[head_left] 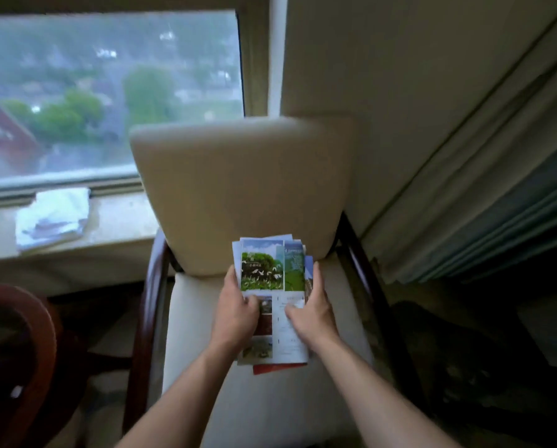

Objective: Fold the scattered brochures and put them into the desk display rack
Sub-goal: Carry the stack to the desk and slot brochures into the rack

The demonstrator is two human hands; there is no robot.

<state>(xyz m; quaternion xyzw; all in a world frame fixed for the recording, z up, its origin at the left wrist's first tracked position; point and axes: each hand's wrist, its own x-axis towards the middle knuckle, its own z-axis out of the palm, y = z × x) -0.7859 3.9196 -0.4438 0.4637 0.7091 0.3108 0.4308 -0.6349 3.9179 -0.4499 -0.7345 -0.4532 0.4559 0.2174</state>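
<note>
A stack of colourful brochures (267,270) lies over the cream seat of an armchair (238,399), its top sheet showing green trees and white birds. My left hand (236,310) grips the stack's left edge with the thumb on top. My right hand (314,310) holds the right edge, fingers curled round the side. A red sheet (273,368) peeks out under the stack's near end. More brochures (52,218) lie in a loose pile on the window sill at the left. No display rack is in view.
The armchair has a cream backrest (244,189) and dark wooden arms (147,302). A round dark wooden table edge (34,334) sits at the lower left. Curtains (481,189) hang at the right, and a window (109,92) is behind the sill.
</note>
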